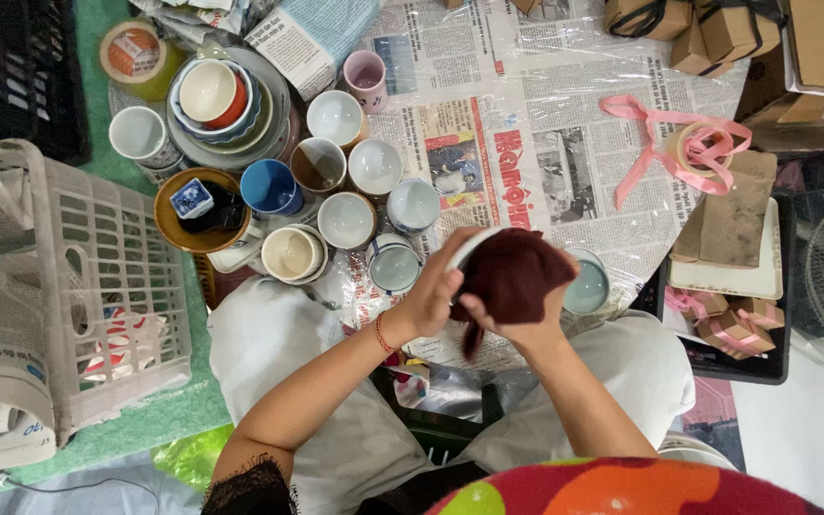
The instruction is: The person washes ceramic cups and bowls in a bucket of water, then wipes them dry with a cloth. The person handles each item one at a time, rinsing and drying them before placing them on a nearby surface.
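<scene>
Both hands press dark red cloth (514, 277) around cup (469, 246)

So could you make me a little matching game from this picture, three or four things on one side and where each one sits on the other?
Things:
1. dark red cloth
2. blue cup
3. pink ribbon
4. white plastic basket

Places:
A. at the far left, on the green mat
B. loose on the newspaper, upper right
C. among the cluster of cups
D. bunched in the right hand

Pairs: 1-D, 2-C, 3-B, 4-A
</scene>
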